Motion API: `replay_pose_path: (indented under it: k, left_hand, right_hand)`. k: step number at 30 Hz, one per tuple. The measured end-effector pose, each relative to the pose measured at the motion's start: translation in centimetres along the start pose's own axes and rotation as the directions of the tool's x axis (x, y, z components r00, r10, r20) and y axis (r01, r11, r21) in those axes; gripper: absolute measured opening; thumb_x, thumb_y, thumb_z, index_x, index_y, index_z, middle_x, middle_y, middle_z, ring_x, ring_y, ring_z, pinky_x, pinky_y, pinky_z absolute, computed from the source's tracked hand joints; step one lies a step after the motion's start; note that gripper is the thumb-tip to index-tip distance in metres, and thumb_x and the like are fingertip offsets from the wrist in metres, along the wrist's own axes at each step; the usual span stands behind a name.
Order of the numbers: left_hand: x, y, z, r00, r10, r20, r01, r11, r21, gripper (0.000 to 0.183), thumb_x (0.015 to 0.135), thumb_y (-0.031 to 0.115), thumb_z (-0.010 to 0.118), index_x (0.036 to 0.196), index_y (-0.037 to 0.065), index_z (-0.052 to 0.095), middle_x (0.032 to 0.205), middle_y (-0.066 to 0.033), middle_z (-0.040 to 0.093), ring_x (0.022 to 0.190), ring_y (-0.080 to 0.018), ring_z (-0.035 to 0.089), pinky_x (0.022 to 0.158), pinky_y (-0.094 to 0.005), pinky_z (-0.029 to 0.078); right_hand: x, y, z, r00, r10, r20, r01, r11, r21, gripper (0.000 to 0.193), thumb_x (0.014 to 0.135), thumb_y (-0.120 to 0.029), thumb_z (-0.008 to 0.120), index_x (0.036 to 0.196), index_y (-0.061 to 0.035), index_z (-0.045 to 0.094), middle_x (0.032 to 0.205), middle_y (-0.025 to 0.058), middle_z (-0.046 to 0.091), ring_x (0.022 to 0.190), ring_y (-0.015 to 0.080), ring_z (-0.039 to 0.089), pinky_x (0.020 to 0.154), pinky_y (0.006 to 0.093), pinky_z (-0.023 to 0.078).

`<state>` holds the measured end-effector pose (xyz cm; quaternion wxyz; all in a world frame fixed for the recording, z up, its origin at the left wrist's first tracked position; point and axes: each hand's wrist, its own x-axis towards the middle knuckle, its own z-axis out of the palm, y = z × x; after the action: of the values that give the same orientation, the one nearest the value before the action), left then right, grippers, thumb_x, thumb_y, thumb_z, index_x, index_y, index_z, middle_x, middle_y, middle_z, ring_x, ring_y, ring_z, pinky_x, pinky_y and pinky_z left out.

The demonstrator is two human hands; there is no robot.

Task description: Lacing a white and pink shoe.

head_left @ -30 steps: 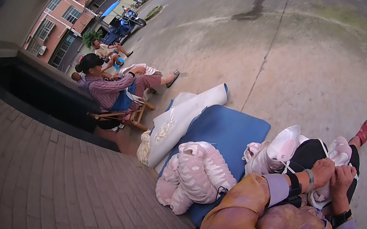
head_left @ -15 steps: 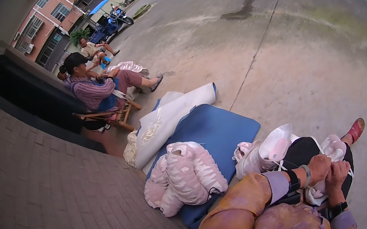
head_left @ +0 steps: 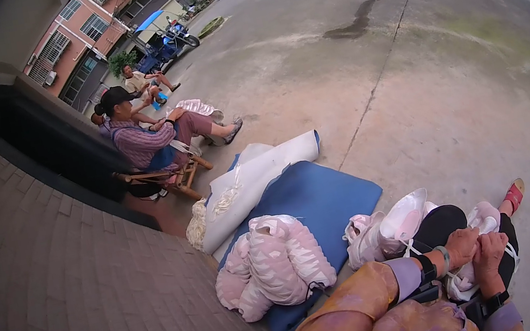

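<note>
My left hand [head_left: 462, 246] and my right hand [head_left: 489, 255] rest close together on my lap, over black trousers [head_left: 435, 227]. Both are closed on a small white and pink fabric piece [head_left: 461, 281] that bunches under the fingers. More of the same pale fabric [head_left: 485, 215] shows beyond the knuckles. Each wrist wears a dark band, and the sleeves are orange and lilac. What lies under the fingers is hidden.
A pink and white padded bundle [head_left: 272, 263] lies on a blue mat [head_left: 320, 198], with a pile of pale shoe-like pieces [head_left: 389, 225] beside my knee. A rolled white sheet [head_left: 252, 175] lies farther off. Seated people [head_left: 147, 140] and a brick wall [head_left: 67, 292] are at left, concrete ground to the right.
The view has swung slightly, so the seated people and the mat sit a little lower and more to the left. My hands stay together on the fabric in my lap.
</note>
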<state>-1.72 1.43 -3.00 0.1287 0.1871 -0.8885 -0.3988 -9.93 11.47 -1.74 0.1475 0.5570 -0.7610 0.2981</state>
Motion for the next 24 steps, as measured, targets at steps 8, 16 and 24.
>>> replay_pose_path:
  k: [8,16,24]
  left_hand:
    - [-0.5,-0.4,1.7,0.998,0.064,-0.011,-0.064,0.998,0.012,0.023,0.075,0.011,0.051,0.096,0.001,0.052,0.078,-0.0219,0.058,0.077,-0.0395,0.058,0.068,-0.0457,0.047]
    - [-1.8,0.3,3.2,0.999,0.047,-0.016,-0.045,0.990,0.135,0.037,0.071,0.009,0.054,0.106,-0.003,0.050,0.086,-0.0214,0.055,0.080,-0.0383,0.056,0.066,-0.0436,0.047]
    - [-2.5,1.1,-2.9,0.987,0.150,-0.051,-0.136,0.967,0.217,0.034,0.075,0.010,0.054,0.107,0.002,0.050,0.077,-0.0161,0.054,0.071,-0.0328,0.057,0.064,-0.0409,0.047]
  right_hand:
    - [-2.0,0.5,-1.9,0.987,0.072,0.144,-0.056,0.992,-0.114,0.012,0.074,-0.011,0.059,0.070,-0.0051,0.049,0.066,0.0108,0.047,0.070,0.0278,0.048,0.077,0.0423,0.033]
    - [-21.8,9.1,-16.6,0.731,0.612,0.302,-0.308,0.690,-0.655,0.028,0.083,-0.024,0.057,0.098,-0.0012,0.064,0.075,0.0102,0.062,0.063,0.0153,0.055,0.057,0.0272,0.044]
    - [-29.8,10.8,-14.9,0.383,0.860,0.337,-0.708,0.508,-0.491,0.027,0.070,-0.029,0.063,0.068,-0.0026,0.058,0.066,0.0165,0.059,0.067,0.0342,0.058,0.060,0.0438,0.044]
